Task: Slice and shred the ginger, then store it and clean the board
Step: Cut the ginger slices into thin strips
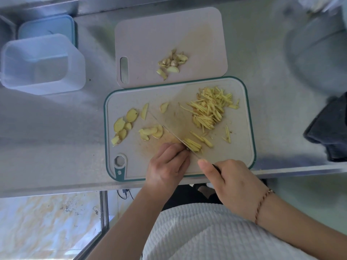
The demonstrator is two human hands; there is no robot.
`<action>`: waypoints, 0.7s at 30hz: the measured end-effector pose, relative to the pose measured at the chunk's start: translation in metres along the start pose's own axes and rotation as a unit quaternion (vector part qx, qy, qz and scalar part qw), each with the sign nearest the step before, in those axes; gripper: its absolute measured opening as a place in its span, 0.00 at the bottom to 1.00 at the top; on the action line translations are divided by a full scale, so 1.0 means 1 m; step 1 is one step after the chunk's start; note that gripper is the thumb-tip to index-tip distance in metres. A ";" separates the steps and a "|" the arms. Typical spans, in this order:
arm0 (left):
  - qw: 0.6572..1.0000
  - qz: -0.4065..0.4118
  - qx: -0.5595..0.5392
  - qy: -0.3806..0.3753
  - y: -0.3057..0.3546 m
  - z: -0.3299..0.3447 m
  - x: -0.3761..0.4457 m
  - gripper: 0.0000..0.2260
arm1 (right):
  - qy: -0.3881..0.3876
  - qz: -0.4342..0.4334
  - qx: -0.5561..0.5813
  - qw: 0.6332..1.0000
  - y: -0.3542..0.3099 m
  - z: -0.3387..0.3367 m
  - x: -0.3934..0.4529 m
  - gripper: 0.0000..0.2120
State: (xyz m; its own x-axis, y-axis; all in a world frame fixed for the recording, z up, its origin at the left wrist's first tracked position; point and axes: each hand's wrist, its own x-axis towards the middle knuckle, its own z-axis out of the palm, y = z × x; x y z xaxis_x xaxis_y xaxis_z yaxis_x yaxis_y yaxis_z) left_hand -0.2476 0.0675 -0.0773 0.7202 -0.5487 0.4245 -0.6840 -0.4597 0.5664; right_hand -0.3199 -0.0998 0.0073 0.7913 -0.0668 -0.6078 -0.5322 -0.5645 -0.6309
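Note:
A green-rimmed cutting board (242, 147) lies near the counter's front edge. Ginger slices (124, 126) are scattered on its left half, and a heap of ginger shreds (212, 107) lies at its upper right. My right hand (231, 182) grips the handle of a knife (169, 131), whose blade runs diagonally across the board. My left hand (169, 164) has curled fingers pressing down a small stack of ginger (192, 145) right against the blade. Freshly cut strips lie just right of the blade.
A second pale board (150, 34) behind holds ginger peel scraps (172, 62). A clear plastic container (43, 64) and a blue lid (47, 27) stand at the back left. A dark cloth (330, 128) lies at the right edge, near a grey round vessel (317, 51).

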 end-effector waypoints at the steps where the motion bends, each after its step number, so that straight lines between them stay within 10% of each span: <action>1: 1.000 0.001 -0.001 0.000 0.000 0.000 0.000 0.05 | -0.005 0.004 0.001 1.000 0.002 0.000 -0.002 0.33; 21: 0.999 -0.020 -0.025 -0.018 0.002 -0.016 -0.003 0.13 | 0.029 -0.016 0.029 0.999 -0.004 -0.012 0.010 0.29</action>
State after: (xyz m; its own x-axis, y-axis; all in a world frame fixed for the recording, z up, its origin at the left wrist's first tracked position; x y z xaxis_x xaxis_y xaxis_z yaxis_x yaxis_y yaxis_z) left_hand -0.2496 0.0795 -0.0661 0.7422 -0.5551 0.3755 -0.6471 -0.4475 0.6173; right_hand -0.3064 -0.1076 0.0097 0.8232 -0.0974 -0.5593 -0.5218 -0.5183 -0.6776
